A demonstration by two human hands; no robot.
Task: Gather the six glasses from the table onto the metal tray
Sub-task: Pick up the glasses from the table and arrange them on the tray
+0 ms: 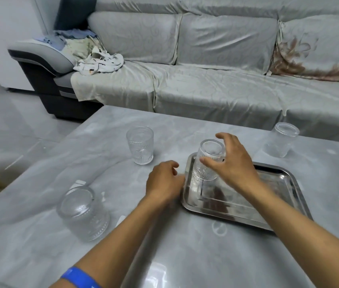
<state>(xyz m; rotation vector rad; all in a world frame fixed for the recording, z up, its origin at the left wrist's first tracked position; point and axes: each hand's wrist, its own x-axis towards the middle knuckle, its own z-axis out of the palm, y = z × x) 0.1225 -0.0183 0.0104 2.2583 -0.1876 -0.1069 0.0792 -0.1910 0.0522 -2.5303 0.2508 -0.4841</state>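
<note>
A metal tray [285, 185] lies on the grey table right of centre. One ribbed glass [207, 161] stands upside down in the tray's far left corner. My right hand [230, 161] is around it with the fingers spread and mostly off the glass. My left hand [163, 179] rests loosely curled at the tray's left rim, holding nothing. An upright glass [140, 145] stands left of the tray. An upside-down glass [83, 212] sits near the front left. Another upside-down glass [281, 142] stands at the far right edge.
The marbled grey table [174, 246] fills the foreground. A covered grey sofa [206, 88] runs along the table's far side, with crumpled cloth [100, 61] on its left end. Tiled floor [12, 129] shows to the left.
</note>
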